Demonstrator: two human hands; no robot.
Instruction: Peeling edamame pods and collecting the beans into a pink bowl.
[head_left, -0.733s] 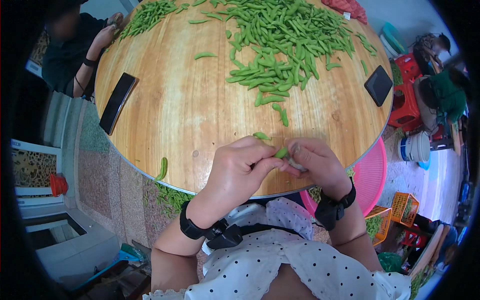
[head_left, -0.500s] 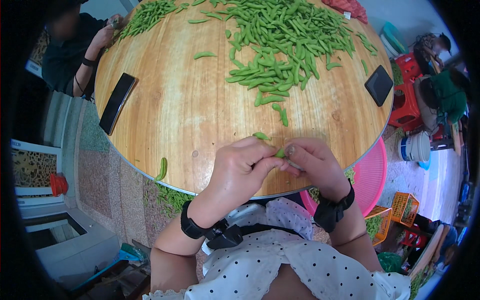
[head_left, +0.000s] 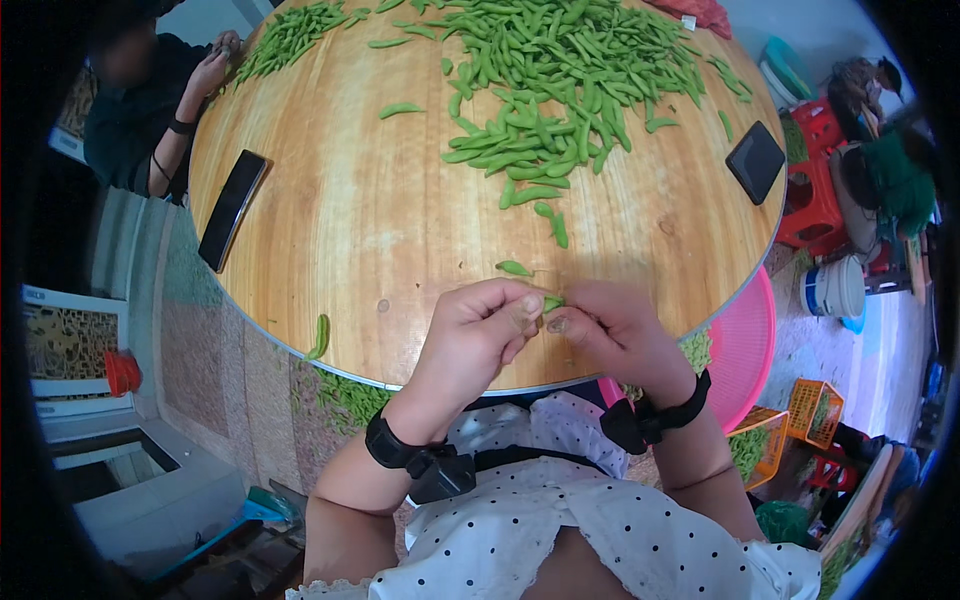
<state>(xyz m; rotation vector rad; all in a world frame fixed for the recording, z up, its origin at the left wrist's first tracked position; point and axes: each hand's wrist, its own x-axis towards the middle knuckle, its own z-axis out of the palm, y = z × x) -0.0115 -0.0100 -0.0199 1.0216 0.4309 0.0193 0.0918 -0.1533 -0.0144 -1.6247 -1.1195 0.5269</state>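
Close to the table's near edge, my left hand (head_left: 478, 325) and my right hand (head_left: 622, 328) meet with thumbs and fingertips pinched on one green soybean pod (head_left: 553, 303). Only a short piece of the pod shows between them. A loose soybean pod (head_left: 514, 268) lies just beyond my left fingertips. Farther off, a few more pods (head_left: 558, 228) trail toward a big heap of soybean pods (head_left: 560, 120) on the round wooden table (head_left: 330, 200).
A phone (head_left: 234, 210) lies at the table's left edge, and a dark flat device (head_left: 756, 162) at the right. At the far left a person (head_left: 150, 110) handles pods beside a smaller heap (head_left: 285, 40). Below the right edge stands a pink basket (head_left: 745, 340) holding pods.
My hands have shifted slightly left, and the left fingers have turned more upright around the pod. Both hands still grip it. The view has moved a little.
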